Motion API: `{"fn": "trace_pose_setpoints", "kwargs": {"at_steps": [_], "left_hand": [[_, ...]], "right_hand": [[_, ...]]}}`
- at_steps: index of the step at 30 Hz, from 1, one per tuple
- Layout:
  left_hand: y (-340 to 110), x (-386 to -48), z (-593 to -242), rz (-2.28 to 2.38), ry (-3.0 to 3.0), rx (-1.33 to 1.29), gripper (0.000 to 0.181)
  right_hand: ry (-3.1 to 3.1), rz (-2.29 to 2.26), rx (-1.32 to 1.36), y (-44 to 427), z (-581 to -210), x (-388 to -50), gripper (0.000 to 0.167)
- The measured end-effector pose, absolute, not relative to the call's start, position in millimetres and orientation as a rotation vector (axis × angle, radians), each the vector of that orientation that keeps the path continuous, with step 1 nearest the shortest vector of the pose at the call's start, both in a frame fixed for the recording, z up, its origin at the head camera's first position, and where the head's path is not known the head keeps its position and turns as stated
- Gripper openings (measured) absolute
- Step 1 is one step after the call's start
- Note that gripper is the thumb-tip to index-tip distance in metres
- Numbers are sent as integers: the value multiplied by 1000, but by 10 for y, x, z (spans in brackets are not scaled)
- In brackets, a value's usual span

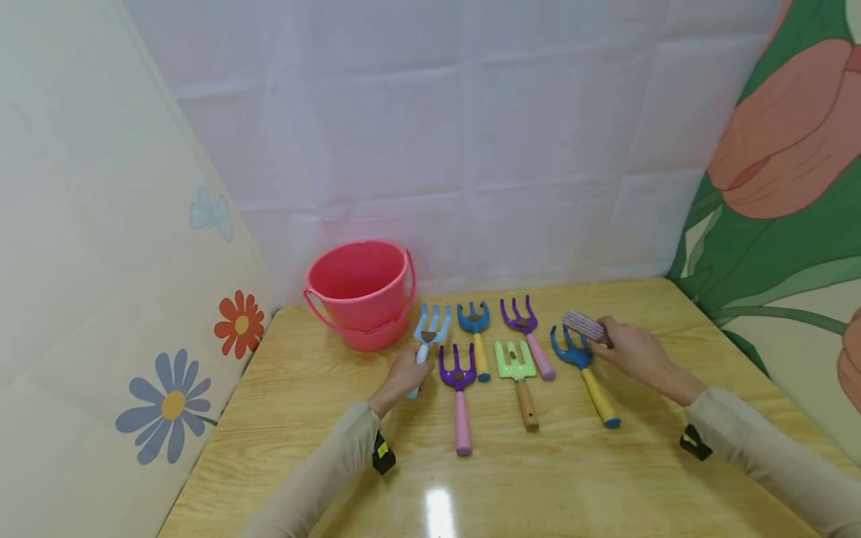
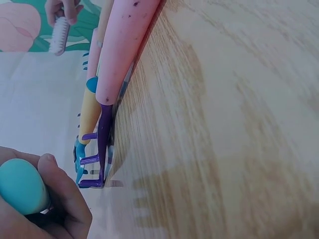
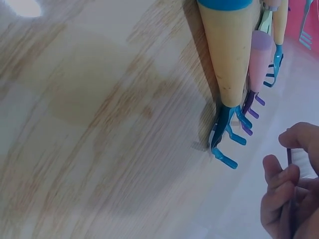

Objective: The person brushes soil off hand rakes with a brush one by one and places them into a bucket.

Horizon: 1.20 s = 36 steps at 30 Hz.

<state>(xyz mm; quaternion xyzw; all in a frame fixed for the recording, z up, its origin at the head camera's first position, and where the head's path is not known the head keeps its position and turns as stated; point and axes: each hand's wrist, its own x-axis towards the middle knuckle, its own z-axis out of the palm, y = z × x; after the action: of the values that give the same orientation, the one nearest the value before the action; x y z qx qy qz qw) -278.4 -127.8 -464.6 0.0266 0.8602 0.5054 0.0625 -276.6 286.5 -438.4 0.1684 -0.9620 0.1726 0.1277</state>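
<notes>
Left hand grips light blue fork, right hand holds brush

Light blue hand fork [image 1: 423,351] is near the table's left side, tines pointing at the back wall. Left hand [image 1: 403,376] wraps its handle, thumb and fingers curled; handle butt faces the wrist camera. Lifted or resting: can't tell. Left forearm slants in from the bottom edge, beige sleeve [image 1: 323,471] to the wrist.

Brush [image 1: 584,326], bristles pale, is in right hand [image 1: 635,355], pinched between thumb and fingers, raised off the table [image 1: 282,403]. From the head view it overlaps the tines of the right-hand blue fork [image 1: 597,396]; arm angles in from lower right.

Between hands: two purple forks [image 1: 461,418], green fork [image 1: 516,366], another blue fork [image 1: 480,355]. Pink bucket [image 1: 370,310] stands behind left hand.
</notes>
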Motion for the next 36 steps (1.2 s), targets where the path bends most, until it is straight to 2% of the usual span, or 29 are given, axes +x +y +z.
{"fn": "trace_pose_setpoints", "kwargs": {"at_steps": [7,14,21,27,36], "left_hand": [[-1268,-2772,-4643,1539,2586,79,17],[-1218,-2778,-4598,1543,2551,41,24],[-1180,-2770,-4559,1545,2571,69,17],[-1181,-2756,-4567,1534,2551,65,21],[-1171,-2731,-4604,1536,2563,81,16]], "right_hand": [[-2817,524,472,2792,-4381,-2758,36],[-2821,509,487,2702,-4387,-2753,38],[-2838,521,505,2617,-4350,-2741,37],[-2830,535,557,2566,-4310,-2749,31],[-2842,537,584,2494,-4323,-2807,28]]}}
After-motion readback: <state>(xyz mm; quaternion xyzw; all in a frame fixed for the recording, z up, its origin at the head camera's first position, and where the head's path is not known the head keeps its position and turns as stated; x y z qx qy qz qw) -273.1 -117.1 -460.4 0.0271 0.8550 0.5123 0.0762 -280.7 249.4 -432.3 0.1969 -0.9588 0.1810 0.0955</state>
